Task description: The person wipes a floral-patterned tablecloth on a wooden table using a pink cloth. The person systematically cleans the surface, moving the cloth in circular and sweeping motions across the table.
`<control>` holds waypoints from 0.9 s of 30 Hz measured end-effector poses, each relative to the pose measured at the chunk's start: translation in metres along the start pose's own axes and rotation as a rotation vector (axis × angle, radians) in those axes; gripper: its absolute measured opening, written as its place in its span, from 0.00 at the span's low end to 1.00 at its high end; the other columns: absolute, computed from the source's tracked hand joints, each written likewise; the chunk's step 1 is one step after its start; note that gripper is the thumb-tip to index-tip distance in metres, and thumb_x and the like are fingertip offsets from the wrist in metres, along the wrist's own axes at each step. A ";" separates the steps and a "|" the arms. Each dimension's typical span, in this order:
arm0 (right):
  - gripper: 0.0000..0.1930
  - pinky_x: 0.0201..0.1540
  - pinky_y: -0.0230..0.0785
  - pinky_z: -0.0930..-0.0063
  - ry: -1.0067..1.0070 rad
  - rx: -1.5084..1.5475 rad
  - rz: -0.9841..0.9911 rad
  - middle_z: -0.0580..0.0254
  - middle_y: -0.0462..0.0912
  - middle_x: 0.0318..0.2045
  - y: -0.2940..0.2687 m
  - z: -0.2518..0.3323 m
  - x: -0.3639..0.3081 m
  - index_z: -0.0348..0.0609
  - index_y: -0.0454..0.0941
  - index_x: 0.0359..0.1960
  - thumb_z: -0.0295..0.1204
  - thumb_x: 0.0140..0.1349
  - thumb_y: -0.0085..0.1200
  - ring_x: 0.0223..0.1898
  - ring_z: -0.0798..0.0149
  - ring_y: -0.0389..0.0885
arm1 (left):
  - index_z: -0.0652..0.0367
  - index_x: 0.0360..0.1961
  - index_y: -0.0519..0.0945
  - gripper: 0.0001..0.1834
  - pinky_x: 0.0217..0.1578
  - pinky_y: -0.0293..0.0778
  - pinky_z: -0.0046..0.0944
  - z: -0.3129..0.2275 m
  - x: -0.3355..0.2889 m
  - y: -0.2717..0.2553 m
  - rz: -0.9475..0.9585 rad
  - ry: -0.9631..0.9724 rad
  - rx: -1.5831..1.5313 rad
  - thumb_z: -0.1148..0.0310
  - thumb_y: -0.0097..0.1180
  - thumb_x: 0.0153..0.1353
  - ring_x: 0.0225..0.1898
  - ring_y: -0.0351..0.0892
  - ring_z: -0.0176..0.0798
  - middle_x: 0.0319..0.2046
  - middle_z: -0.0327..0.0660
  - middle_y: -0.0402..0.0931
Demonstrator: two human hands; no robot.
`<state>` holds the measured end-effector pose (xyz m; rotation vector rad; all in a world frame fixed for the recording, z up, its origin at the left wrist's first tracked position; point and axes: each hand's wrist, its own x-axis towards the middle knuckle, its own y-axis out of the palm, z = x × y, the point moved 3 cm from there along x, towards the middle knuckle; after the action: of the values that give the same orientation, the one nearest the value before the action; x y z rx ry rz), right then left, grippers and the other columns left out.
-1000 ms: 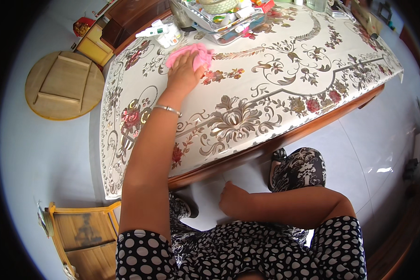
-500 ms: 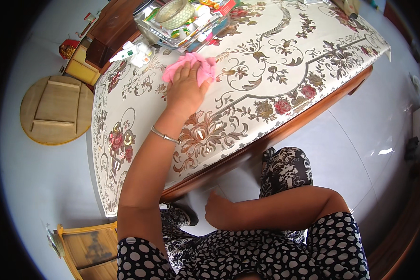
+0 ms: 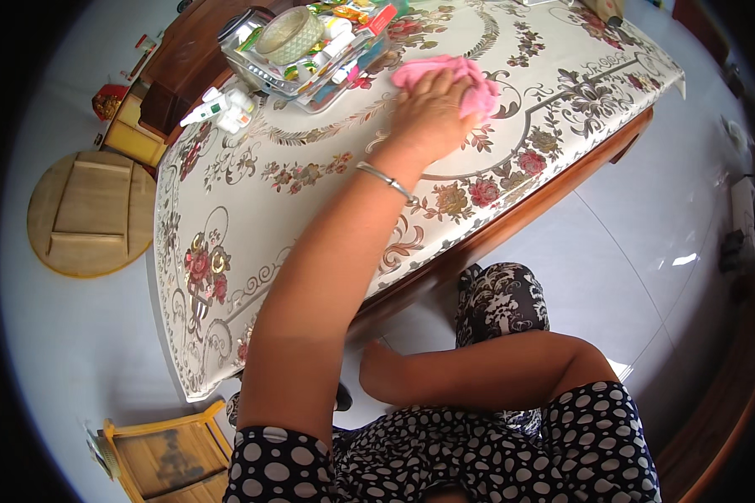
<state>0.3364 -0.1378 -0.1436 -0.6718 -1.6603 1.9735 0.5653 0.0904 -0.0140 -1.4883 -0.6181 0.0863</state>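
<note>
My left hand (image 3: 432,113) presses a bunched pink cloth (image 3: 453,69) onto the flowered tablecloth (image 3: 302,230), its fingers spread over the top and bent into the fabric. A silver bangle (image 3: 384,181) circles that wrist. My right hand (image 3: 381,371) hangs bent at the wrist in front of my body, below the table's near edge. It touches nothing that I can see, and its fingers are hidden. Left of the cloth stands a clear plastic box (image 3: 315,99) heaped with small packets, bottles and a pale round bowl (image 3: 290,35).
White bottles (image 3: 231,109) stand at the table's far left, beside the box. The table's brown wooden edge (image 3: 512,214) runs along my front. A round wooden board (image 3: 88,214) and a wooden chair (image 3: 168,444) are on the left. Grey tiles (image 3: 637,243) cover the floor.
My left hand has slid the pink cloth to the right and slightly away across the tablecloth, away from the box. The right arm stays folded at my front.
</note>
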 end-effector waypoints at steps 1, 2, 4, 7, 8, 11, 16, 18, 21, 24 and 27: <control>0.10 0.42 0.60 0.56 0.050 -0.011 0.125 0.56 0.80 0.29 0.017 0.004 0.017 0.42 0.82 0.29 0.31 0.45 0.52 0.32 0.55 0.75 | 0.48 0.61 0.62 0.32 0.63 0.44 0.46 -0.009 0.000 0.002 0.014 0.015 -0.008 0.46 0.44 0.58 0.65 0.48 0.39 0.64 0.39 0.52; 0.12 0.45 0.59 0.51 0.103 -0.020 0.252 0.53 0.80 0.33 0.039 0.009 0.041 0.42 0.81 0.33 0.31 0.48 0.52 0.36 0.52 0.75 | 0.48 0.61 0.61 0.32 0.63 0.43 0.46 -0.023 -0.001 0.000 0.029 0.033 -0.021 0.46 0.44 0.58 0.65 0.48 0.39 0.64 0.38 0.52; 0.14 0.48 0.57 0.46 0.120 -0.029 0.398 0.49 0.80 0.39 0.046 0.007 0.050 0.41 0.81 0.39 0.32 0.51 0.52 0.42 0.48 0.75 | 0.48 0.62 0.60 0.32 0.64 0.42 0.46 -0.049 -0.009 -0.012 0.100 0.068 -0.029 0.47 0.43 0.59 0.66 0.47 0.39 0.64 0.38 0.52; 0.16 0.49 0.57 0.44 0.081 -0.042 0.432 0.48 0.78 0.43 0.038 -0.007 0.052 0.40 0.80 0.40 0.34 0.51 0.52 0.47 0.46 0.73 | 0.49 0.59 0.64 0.30 0.62 0.46 0.47 -0.062 -0.035 -0.025 0.005 0.240 -0.022 0.47 0.45 0.58 0.65 0.49 0.41 0.63 0.40 0.54; 0.17 0.49 0.58 0.43 0.127 -0.044 0.426 0.48 0.77 0.45 0.052 -0.008 0.065 0.40 0.80 0.41 0.34 0.51 0.52 0.48 0.45 0.72 | 0.49 0.59 0.65 0.30 0.62 0.48 0.46 -0.066 -0.045 -0.031 0.002 0.264 -0.069 0.48 0.47 0.57 0.64 0.50 0.41 0.63 0.41 0.55; 0.20 0.58 0.51 0.56 0.227 0.017 0.108 0.55 0.69 0.53 0.094 -0.019 0.076 0.40 0.73 0.48 0.29 0.52 0.47 0.56 0.52 0.63 | 0.49 0.57 0.67 0.28 0.60 0.51 0.45 -0.065 -0.078 -0.043 -0.018 0.278 -0.106 0.52 0.51 0.55 0.63 0.53 0.42 0.62 0.41 0.57; 0.19 0.57 0.53 0.57 0.138 0.067 0.082 0.55 0.71 0.51 0.038 -0.037 0.054 0.41 0.73 0.48 0.30 0.53 0.49 0.55 0.53 0.66 | 0.50 0.56 0.68 0.29 0.60 0.52 0.46 -0.055 -0.141 -0.073 -0.012 0.226 -0.161 0.56 0.55 0.51 0.62 0.54 0.44 0.61 0.41 0.58; 0.19 0.57 0.53 0.57 0.113 0.060 0.133 0.55 0.72 0.51 0.013 -0.040 0.048 0.41 0.73 0.47 0.31 0.53 0.49 0.54 0.54 0.66 | 0.50 0.56 0.68 0.30 0.59 0.53 0.46 -0.049 -0.167 -0.089 -0.006 0.197 -0.152 0.57 0.56 0.51 0.63 0.54 0.44 0.61 0.42 0.58; 0.18 0.56 0.54 0.58 0.087 0.035 0.255 0.55 0.73 0.49 -0.014 -0.037 0.039 0.42 0.73 0.47 0.32 0.53 0.50 0.53 0.54 0.68 | 0.51 0.55 0.69 0.29 0.59 0.54 0.46 -0.035 -0.210 -0.111 0.035 0.083 -0.099 0.58 0.57 0.50 0.62 0.55 0.44 0.61 0.41 0.59; 0.18 0.55 0.55 0.58 0.082 0.010 0.377 0.56 0.74 0.48 -0.030 -0.035 0.032 0.43 0.74 0.47 0.33 0.54 0.50 0.52 0.55 0.69 | 0.53 0.54 0.70 0.28 0.59 0.55 0.45 -0.019 -0.256 -0.130 0.040 -0.059 -0.058 0.59 0.57 0.50 0.62 0.55 0.43 0.61 0.41 0.59; 0.18 0.55 0.56 0.59 0.076 -0.006 0.491 0.56 0.75 0.47 -0.043 -0.030 0.027 0.44 0.74 0.46 0.34 0.54 0.51 0.51 0.56 0.70 | 0.54 0.54 0.70 0.28 0.59 0.56 0.45 -0.002 -0.304 -0.153 0.048 -0.217 -0.011 0.60 0.57 0.50 0.62 0.56 0.43 0.60 0.42 0.59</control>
<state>0.3368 -0.0912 -0.1073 -1.2357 -1.5612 2.2298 0.2616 -0.0562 0.0296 -1.5163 -0.7578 0.2848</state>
